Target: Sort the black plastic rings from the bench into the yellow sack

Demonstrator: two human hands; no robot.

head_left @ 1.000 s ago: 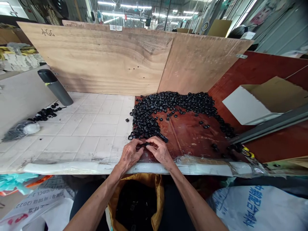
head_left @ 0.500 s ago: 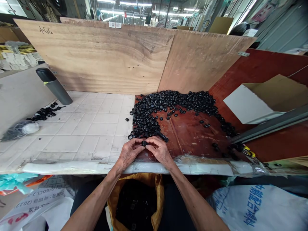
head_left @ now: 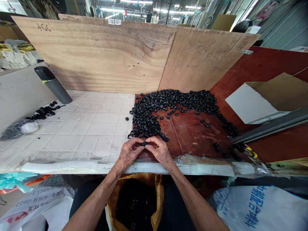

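Observation:
My left hand (head_left: 128,153) and my right hand (head_left: 159,150) meet at the near edge of the table, fingertips pinched together on a small black ring part (head_left: 144,144). Just beyond the hands lies a curved heap of many small black rings (head_left: 168,104), spread over the red-brown board (head_left: 192,134). A short stack of joined black rings (head_left: 163,137) lies by my right hand's fingers. Below the table edge, between my forearms, hangs an open yellow-brown bag (head_left: 134,202) with dark parts inside.
Upright plywood boards (head_left: 108,54) wall the back. A dark grey bottle (head_left: 51,84) leans at the left, beside a small pile of black parts (head_left: 44,111) and a plastic bag (head_left: 19,128). A cardboard box (head_left: 262,98) and metal rail (head_left: 271,126) lie right.
The hands have stayed in place at the table edge. Their fingertips lifted a black part off the surface and now hold it pinched between them. The view shifted slightly.

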